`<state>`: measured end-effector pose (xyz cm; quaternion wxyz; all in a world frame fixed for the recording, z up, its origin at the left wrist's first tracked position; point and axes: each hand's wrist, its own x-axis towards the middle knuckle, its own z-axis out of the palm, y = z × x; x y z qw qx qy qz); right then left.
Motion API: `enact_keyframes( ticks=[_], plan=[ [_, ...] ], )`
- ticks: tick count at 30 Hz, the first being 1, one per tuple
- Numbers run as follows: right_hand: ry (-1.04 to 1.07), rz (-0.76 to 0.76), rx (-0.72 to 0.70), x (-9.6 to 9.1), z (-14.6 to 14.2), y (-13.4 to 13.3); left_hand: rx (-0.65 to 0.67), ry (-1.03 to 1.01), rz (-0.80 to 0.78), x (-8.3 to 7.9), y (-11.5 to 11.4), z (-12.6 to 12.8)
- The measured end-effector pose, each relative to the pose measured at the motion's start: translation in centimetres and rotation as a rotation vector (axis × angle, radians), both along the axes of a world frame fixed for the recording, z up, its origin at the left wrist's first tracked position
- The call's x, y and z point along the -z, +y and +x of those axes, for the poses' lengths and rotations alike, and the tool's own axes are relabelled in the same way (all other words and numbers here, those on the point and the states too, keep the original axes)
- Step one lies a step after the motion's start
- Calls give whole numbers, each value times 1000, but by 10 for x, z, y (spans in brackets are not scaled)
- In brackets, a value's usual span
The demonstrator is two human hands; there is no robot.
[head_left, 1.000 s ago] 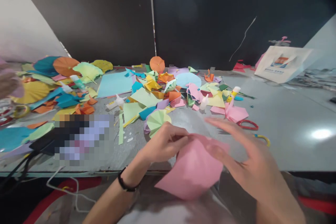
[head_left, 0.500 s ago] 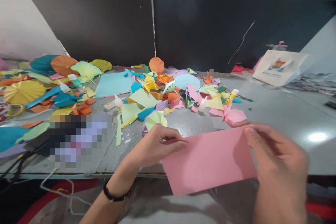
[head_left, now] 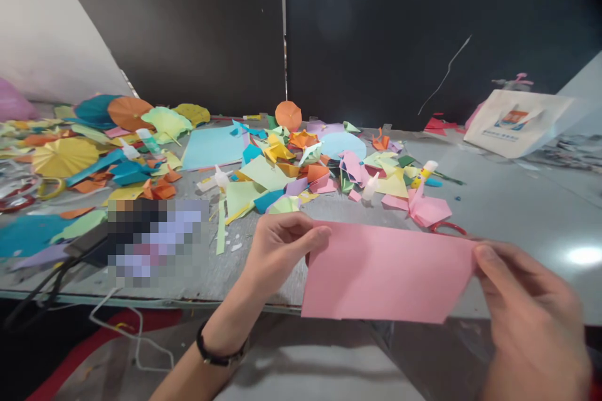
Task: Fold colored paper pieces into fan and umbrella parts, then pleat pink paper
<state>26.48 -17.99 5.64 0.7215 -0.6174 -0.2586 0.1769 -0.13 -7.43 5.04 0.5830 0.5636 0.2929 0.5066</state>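
As the two hands pull it flat, a pink paper sheet (head_left: 385,272) stretches taut over the near edge of the grey table (head_left: 517,213)! The left hand (head_left: 279,257) and right hand (head_left: 531,319) pinch its ends, thumbs clamped in front, other fingers mostly hidden behind, keeping it clear of the origami scraps (head_left: 282,169) farther back.

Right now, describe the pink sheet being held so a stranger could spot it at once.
Over the grey table's near edge, the left hand and right hand hold a flat pink sheet. Unlike the folded pink paper beyond, it is lifted clear.
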Motion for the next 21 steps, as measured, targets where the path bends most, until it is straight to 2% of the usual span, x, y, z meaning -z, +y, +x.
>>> enact_keyframes(
  ticks=[8,17,21],
  plan=[
    [67,-2,17,4,4,1,-54,0,4,-1,-7,3],
    [108,-49,36,-2,3,4,-21,-22,-2,0,-8,1],
    [96,-23,42,-2,1,4,-26,-25,-8,1,-8,2]
  ],
)
